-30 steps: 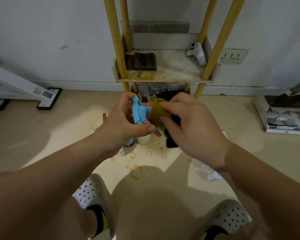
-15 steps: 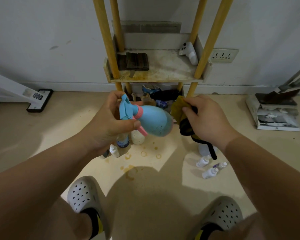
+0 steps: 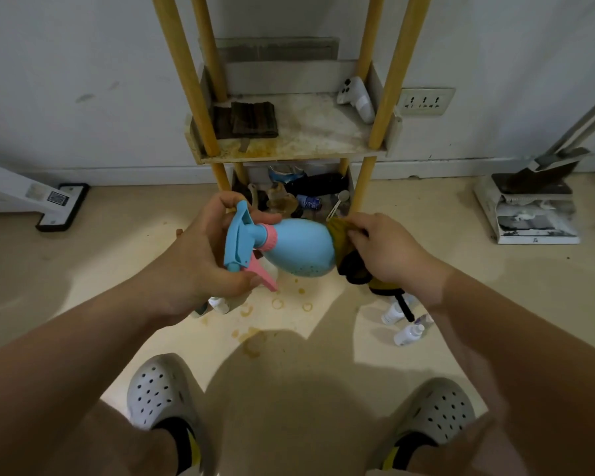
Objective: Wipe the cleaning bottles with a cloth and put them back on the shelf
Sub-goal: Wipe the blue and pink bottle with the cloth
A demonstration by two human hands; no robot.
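Feet: our white clogs (image 3: 162, 389) stand apart on the stained floor.
Floor bottles: small white bottles (image 3: 407, 334) lie under our right forearm, and we judge they are waiting for their wipe.
Left hand (image 3: 200, 266): curled round the sprayer head of the blue spray bottle (image 3: 296, 247), holding it on its side in the air, base to the right.
Right hand (image 3: 389, 252): bunched round the yellow-and-black cloth (image 3: 340, 235), pressing it on the bottle's rounded base.
Change: a second ago the cloth covered the bottle near its neck. Half a second ago it had come off to the right, and now it touches the base. We judge the wipe is reaching its last part.
Shelf (image 3: 289, 156): its stained tier holds a dark folded cloth (image 3: 251, 120) and a white controller (image 3: 356, 97). Our bottle is not back there yet.
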